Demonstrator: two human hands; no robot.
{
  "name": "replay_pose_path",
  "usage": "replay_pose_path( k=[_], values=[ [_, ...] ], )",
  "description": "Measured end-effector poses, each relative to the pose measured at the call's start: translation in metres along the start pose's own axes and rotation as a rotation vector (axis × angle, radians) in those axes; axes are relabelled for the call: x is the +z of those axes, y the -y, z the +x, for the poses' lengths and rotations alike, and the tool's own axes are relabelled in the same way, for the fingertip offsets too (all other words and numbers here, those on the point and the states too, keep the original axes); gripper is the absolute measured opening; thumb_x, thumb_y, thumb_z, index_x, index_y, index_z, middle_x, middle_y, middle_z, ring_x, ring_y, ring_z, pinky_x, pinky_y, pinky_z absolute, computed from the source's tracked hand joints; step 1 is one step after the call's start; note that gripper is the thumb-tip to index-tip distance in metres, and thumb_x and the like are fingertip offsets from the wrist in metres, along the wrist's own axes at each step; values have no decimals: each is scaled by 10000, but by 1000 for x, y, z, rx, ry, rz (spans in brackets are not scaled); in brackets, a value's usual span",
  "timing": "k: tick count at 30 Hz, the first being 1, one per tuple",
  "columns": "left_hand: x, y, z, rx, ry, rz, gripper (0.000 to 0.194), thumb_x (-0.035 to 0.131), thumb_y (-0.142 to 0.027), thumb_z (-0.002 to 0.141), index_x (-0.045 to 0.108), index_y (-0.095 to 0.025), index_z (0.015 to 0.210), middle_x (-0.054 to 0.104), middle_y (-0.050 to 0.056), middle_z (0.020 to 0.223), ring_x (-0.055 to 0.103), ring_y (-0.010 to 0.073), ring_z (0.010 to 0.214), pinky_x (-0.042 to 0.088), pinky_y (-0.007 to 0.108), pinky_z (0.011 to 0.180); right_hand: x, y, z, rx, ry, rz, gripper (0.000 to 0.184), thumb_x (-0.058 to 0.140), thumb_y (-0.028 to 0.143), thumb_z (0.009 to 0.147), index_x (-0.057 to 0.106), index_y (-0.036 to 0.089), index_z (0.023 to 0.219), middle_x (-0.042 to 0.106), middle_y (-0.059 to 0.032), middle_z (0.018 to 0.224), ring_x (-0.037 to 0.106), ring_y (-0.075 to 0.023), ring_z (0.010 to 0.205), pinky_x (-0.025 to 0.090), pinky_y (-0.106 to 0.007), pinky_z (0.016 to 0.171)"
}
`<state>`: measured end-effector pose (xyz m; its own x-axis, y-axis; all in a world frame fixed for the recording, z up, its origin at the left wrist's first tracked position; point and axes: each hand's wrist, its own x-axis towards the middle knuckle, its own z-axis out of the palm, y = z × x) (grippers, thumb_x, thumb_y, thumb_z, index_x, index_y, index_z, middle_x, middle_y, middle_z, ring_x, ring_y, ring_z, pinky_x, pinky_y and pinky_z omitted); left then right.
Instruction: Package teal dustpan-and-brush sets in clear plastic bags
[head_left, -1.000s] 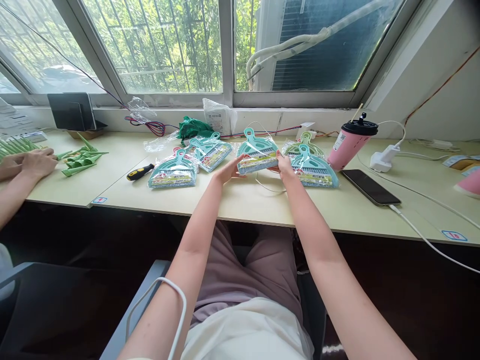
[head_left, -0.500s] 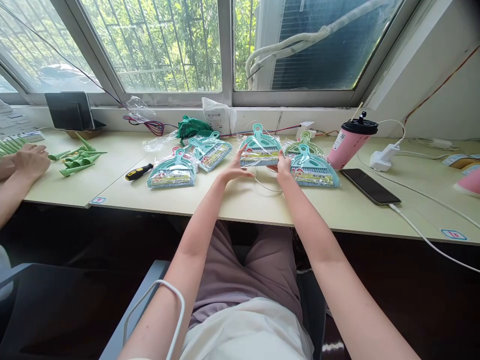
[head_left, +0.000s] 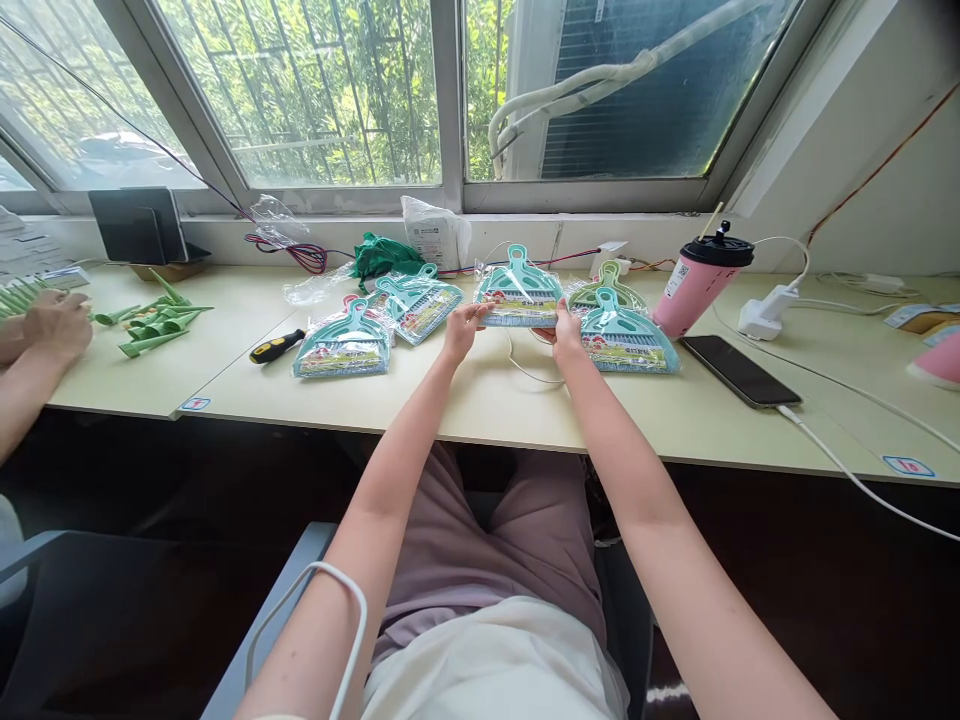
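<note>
Both my hands grip one teal brush-and-dustpan set in a clear bag [head_left: 519, 293], held just above the pale desk [head_left: 487, 405]. My left hand [head_left: 463, 330] pinches its lower left corner. My right hand [head_left: 566, 335] pinches its lower right corner. To the left lie two more bagged teal sets [head_left: 346, 345] [head_left: 418, 303]. To the right lie another teal set [head_left: 624, 340] and a green one [head_left: 609, 290] behind it.
A yellow-and-black screwdriver [head_left: 278, 346] lies left of the sets. A pink cup with a black lid [head_left: 700, 281], a phone [head_left: 739, 371] on a white cable and a charger [head_left: 766, 315] are at the right. Another person's hand [head_left: 52, 325] rests by green paper cones [head_left: 154, 320] at the left.
The bagged set has moved away from me toward the window and lower to the desk, both hands still on it. The other person's hand has shifted slightly left.
</note>
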<state>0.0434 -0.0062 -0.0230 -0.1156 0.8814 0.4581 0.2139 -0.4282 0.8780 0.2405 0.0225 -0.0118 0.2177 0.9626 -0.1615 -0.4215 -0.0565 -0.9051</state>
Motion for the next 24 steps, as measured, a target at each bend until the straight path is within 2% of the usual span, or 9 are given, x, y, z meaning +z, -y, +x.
replay_pose_path(
  k=[6, 10, 12, 14, 16, 18, 21, 24],
  values=[
    [11, -10, -5, 6, -224, -103, 455, 604, -529, 936, 769, -197, 1199, 729, 98, 1282, 703, 231, 1062, 677, 328, 707, 6, 0, -6, -55, 112, 36, 280, 482, 436, 1049, 628, 198, 1023, 743, -19, 942, 739, -130, 769, 665, -303, 745],
    [11, -14, -8, 17, -339, -71, 441, 567, -452, 973, 711, -218, 1317, 698, 86, 1334, 721, 224, 998, 673, 308, 672, 10, -2, -11, -88, 218, 31, 305, 516, 473, 1034, 643, 196, 1049, 764, -33, 985, 753, -147, 848, 663, -312, 770],
    [10, -16, -9, 31, -379, -58, 487, 560, -408, 986, 604, -252, 1445, 682, 89, 1335, 731, 188, 904, 647, 265, 634, 12, -2, -14, -105, 260, 27, 330, 515, 501, 1030, 646, 201, 1070, 773, -34, 986, 753, -147, 855, 662, -308, 766],
    [10, -18, -10, 18, -421, -53, 604, 557, -367, 996, 407, -308, 1578, 676, 91, 1293, 717, 133, 777, 614, 226, 596, 13, -2, -16, -115, 282, 21, 347, 509, 517, 1029, 649, 204, 1085, 780, -33, 971, 754, -146, 853, 660, -304, 761],
    [10, -19, -11, -42, -453, -54, 708, 534, -319, 1007, 206, -346, 1635, 670, 85, 1230, 667, 87, 645, 582, 208, 555, 14, -1, -20, -113, 284, 12, 354, 518, 525, 1024, 655, 205, 1087, 783, -34, 956, 757, -149, 842, 660, -304, 753],
    [10, -20, -11, -109, -459, -48, 737, 492, -272, 1017, 100, -353, 1636, 664, 74, 1182, 618, 68, 575, 556, 201, 522, 14, 2, -24, -103, 282, -11, 364, 539, 540, 1010, 663, 205, 1078, 783, -39, 952, 761, -152, 826, 658, -305, 744],
    [9, -19, -11, -127, -458, -20, 680, 474, -255, 1023, 135, -312, 1610, 664, 83, 1165, 643, 93, 647, 531, 196, 521, 13, 5, -29, -94, 308, -81, 360, 598, 549, 975, 673, 207, 1057, 782, -47, 965, 770, -159, 808, 653, -292, 734],
    [7, -18, -12, -101, -468, 27, 610, 495, -317, 1031, 207, -303, 1568, 666, 97, 1203, 690, 132, 768, 532, 213, 560, 9, 6, -29, -98, 333, -193, 284, 755, 439, 889, 676, 210, 1037, 779, -42, 1005, 774, -162, 786, 644, -276, 723]
  ],
)
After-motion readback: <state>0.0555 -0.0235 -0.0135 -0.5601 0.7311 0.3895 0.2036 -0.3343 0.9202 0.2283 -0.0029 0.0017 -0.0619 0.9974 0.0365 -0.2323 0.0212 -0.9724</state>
